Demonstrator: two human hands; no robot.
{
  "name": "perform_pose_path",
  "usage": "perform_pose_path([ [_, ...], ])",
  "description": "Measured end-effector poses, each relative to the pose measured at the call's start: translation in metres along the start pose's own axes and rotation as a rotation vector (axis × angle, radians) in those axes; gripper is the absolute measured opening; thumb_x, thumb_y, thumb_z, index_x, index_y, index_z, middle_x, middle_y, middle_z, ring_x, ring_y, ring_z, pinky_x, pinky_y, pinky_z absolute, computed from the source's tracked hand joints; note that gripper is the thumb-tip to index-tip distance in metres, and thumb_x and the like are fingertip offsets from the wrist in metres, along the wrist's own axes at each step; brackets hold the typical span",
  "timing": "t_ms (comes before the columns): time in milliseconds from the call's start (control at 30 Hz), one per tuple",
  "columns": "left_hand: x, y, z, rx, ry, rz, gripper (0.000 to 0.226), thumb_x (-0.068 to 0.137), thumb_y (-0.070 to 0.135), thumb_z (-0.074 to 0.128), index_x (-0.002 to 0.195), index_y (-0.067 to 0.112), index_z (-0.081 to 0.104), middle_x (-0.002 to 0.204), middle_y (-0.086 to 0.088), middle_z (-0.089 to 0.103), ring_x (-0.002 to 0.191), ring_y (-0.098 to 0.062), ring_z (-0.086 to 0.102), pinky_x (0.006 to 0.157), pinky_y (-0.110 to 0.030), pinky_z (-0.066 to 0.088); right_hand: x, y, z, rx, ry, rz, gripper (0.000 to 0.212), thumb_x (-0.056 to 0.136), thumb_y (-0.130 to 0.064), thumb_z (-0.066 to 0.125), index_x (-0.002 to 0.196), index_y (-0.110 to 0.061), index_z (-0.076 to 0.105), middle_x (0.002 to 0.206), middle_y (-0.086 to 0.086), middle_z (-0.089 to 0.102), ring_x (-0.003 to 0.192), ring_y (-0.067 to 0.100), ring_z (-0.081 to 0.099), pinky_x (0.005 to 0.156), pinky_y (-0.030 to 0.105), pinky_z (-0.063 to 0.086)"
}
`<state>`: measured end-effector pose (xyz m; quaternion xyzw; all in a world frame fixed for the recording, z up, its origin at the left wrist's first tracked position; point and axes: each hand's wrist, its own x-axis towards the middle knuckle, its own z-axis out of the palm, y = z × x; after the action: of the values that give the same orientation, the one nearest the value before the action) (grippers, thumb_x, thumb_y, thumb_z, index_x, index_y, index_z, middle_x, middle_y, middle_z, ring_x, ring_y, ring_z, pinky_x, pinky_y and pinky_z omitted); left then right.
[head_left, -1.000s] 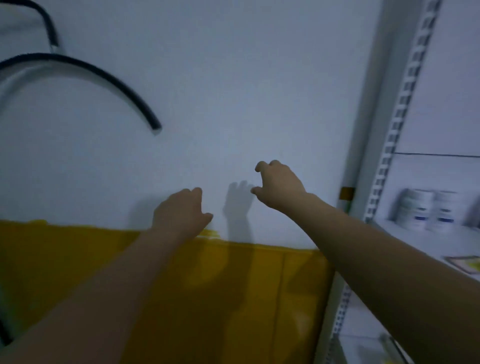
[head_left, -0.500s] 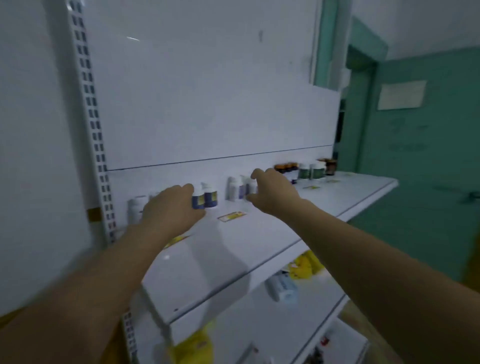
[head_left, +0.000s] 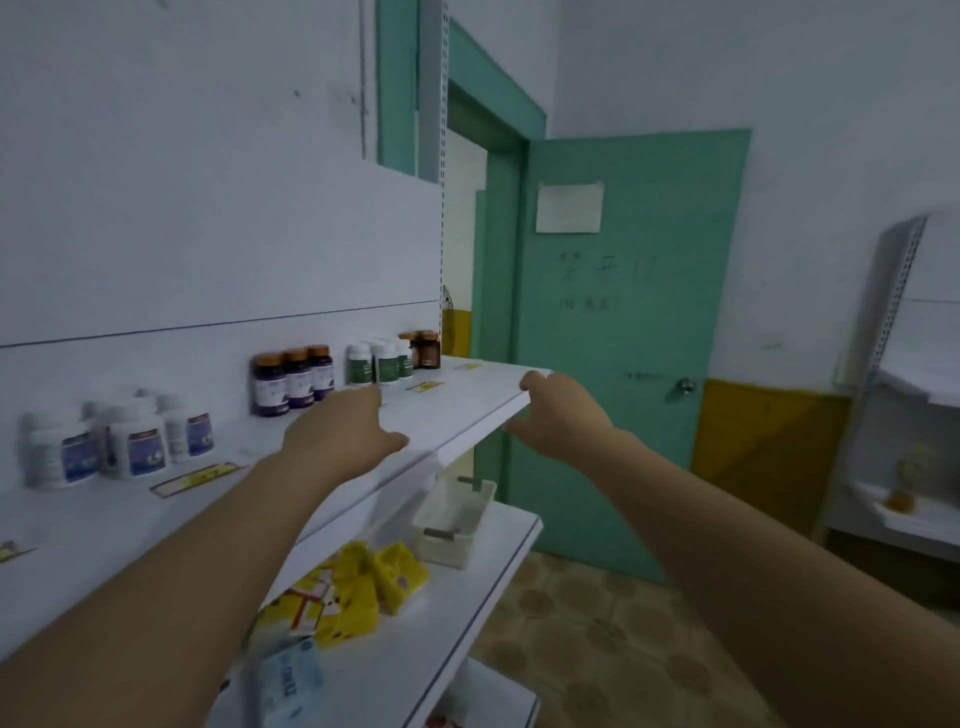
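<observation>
My left hand (head_left: 343, 431) reaches out palm down over the white upper shelf (head_left: 467, 410), fingers fairly straight and holding nothing, just in front of three dark bottles with orange caps (head_left: 293, 379). My right hand (head_left: 561, 415) hovers at the shelf's front right corner with loosely curled, empty fingers; whether it touches the edge I cannot tell. Along the shelf's back stand white bottles with blue labels (head_left: 135, 441), white bottles with green labels (head_left: 379, 361) and brown bottles (head_left: 426, 348).
Yellow label tags (head_left: 197, 475) lie on the upper shelf. The lower shelf (head_left: 498, 566) holds yellow packages (head_left: 358, 587), a white tray (head_left: 454, 514) and a blue-white packet (head_left: 291, 675). A teal door (head_left: 613, 338) stands behind. Another white shelf unit (head_left: 909, 364) is at the right.
The view has swung right, from a bare wall to the shelf and then towards the door. Both hands stay stretched forward in much the same pose, now over the shelf's right end.
</observation>
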<state>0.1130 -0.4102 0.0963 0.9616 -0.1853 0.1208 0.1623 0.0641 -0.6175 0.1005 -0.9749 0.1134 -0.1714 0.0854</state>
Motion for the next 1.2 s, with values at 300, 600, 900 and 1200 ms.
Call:
perform_pose_path([
  [300,0.159,0.028,0.068,0.041,0.049,0.029,0.047,0.088,0.045,0.056,0.124,0.016,0.048,0.120,-0.004,0.057,0.104,-0.022,0.055,0.073,-0.030,0.044,0.151,0.057,0.049,0.017,-0.005,-0.011,0.051,0.090,-0.037,0.058,0.131,-0.009,0.044,0.126,0.013,0.054,0.115,0.031,0.051,0.091,0.038,0.048],
  [600,0.260,-0.030,0.077,0.058,0.094,-0.173,0.039,0.088,0.039,0.057,0.120,0.017,0.052,0.118,-0.007,0.059,0.102,-0.024,0.057,0.081,-0.034,0.050,0.302,0.014,0.085,0.085,-0.012,-0.265,0.050,0.092,-0.035,0.057,0.134,-0.012,0.044,0.126,0.013,0.055,0.111,0.029,0.054,0.087,0.036,0.048],
  [900,0.246,-0.094,0.087,0.120,0.220,-0.636,0.031,0.088,0.037,0.059,0.108,0.014,0.053,0.106,-0.005,0.060,0.093,-0.022,0.058,0.083,-0.036,0.050,0.370,-0.088,0.142,0.216,-0.119,-0.754,0.051,0.093,-0.033,0.055,0.137,-0.013,0.040,0.129,0.012,0.049,0.116,0.028,0.048,0.088,0.033,0.042],
  [1200,0.213,-0.114,0.115,0.235,0.164,-0.932,0.052,0.095,0.045,0.044,0.136,0.012,0.039,0.137,-0.009,0.043,0.124,-0.025,0.043,0.099,-0.034,0.039,0.367,-0.166,0.171,0.328,-0.142,-1.082,0.038,0.095,-0.029,0.051,0.128,-0.010,0.046,0.121,0.014,0.050,0.110,0.030,0.049,0.088,0.035,0.044],
])
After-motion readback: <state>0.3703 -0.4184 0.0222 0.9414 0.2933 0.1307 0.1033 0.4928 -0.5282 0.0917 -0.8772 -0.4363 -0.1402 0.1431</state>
